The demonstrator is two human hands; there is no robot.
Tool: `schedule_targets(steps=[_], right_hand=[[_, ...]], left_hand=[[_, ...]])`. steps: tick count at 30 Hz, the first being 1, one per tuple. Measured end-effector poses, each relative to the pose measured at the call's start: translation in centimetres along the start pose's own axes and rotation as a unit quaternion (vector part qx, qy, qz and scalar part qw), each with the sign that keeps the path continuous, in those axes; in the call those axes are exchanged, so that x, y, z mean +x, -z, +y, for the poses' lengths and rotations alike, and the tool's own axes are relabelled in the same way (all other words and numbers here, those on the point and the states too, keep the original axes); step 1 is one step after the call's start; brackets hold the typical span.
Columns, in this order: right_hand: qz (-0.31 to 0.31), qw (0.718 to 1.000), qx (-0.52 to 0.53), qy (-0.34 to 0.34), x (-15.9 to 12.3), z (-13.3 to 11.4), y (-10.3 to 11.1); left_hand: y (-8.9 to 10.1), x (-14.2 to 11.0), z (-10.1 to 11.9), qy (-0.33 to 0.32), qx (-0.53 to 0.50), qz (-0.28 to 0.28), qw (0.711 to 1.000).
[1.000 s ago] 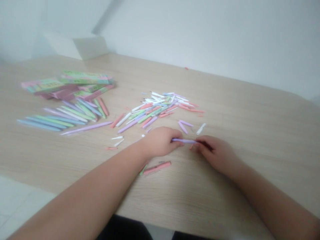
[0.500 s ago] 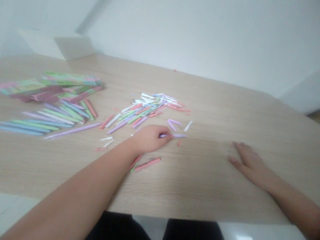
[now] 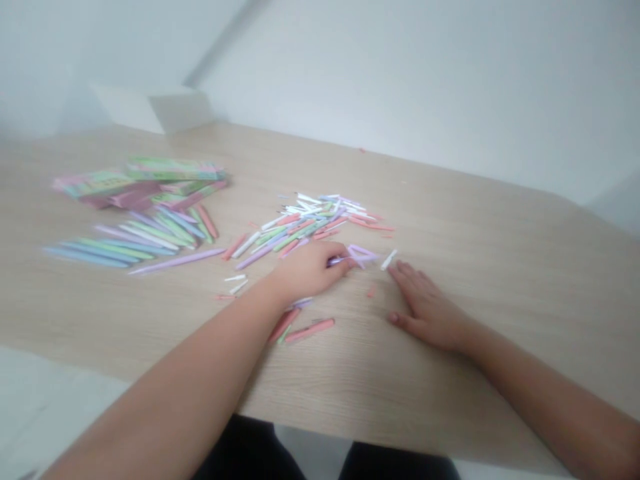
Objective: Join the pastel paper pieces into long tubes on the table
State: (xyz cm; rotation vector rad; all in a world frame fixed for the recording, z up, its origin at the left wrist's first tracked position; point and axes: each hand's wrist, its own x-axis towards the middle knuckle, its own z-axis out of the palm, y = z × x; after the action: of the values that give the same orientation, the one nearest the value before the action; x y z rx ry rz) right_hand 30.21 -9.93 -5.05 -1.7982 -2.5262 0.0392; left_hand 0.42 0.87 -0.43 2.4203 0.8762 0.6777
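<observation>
My left hand (image 3: pixel 317 270) is pinched around a slim purple pencil piece (image 3: pixel 336 262), mostly covered by the fingers. At the fingertips, small purple pieces (image 3: pixel 363 255) lie in a triangle-like shape with the held one. My right hand (image 3: pixel 430 310) rests palm down on the table, fingers stretched out, nothing in it. Its fingertips are beside a small white piece (image 3: pixel 389 259); whether they touch is blurred. A tiny red piece (image 3: pixel 371 291) lies between the two hands. Beyond my left hand spreads a pile of pastel pencil parts (image 3: pixel 315 220), some with dark tips.
Longer pastel pencils (image 3: pixel 145 240) lie in a loose row at the left. Behind them are pink and green boxes (image 3: pixel 170 169). Red pieces (image 3: pixel 310 330) lie near my left forearm. A white folded panel (image 3: pixel 180 110) stands at the back of the wooden table (image 3: pixel 475 220), near the wall.
My right hand has slid left across the table toward the small white piece. My left hand has brought the purple piece up against the other small purple pieces. The view has shifted slightly.
</observation>
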Motion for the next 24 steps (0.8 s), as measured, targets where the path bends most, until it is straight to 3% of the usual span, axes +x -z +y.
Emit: schedule_targets(steps=[4,10,13,18,24], right_hand=[[-0.005,0.998,0.028,0.057,4.2,-4.0,0.2],[0.006,0.998,0.032,0.05,8.9,-6.9,0.0],[0.012,0.998,0.033,0.048,10.2,-7.2,-0.1],[0.033,0.997,0.043,0.051,10.9,-7.0,-0.4],[0.038,0.997,0.039,0.05,10.8,-6.9,-0.5]], left_hand=[[2.6,-0.6,-0.3,0.038,0.048,0.09,0.994],[7.2,-3.1,-3.0,0.147,0.163,0.147,0.964],[10.0,-4.6,-5.8,0.166,0.251,0.115,0.947],[14.1,-7.9,-10.5,0.287,0.361,0.087,0.883],[15.0,-11.2,-13.9,0.354,0.373,0.103,0.852]])
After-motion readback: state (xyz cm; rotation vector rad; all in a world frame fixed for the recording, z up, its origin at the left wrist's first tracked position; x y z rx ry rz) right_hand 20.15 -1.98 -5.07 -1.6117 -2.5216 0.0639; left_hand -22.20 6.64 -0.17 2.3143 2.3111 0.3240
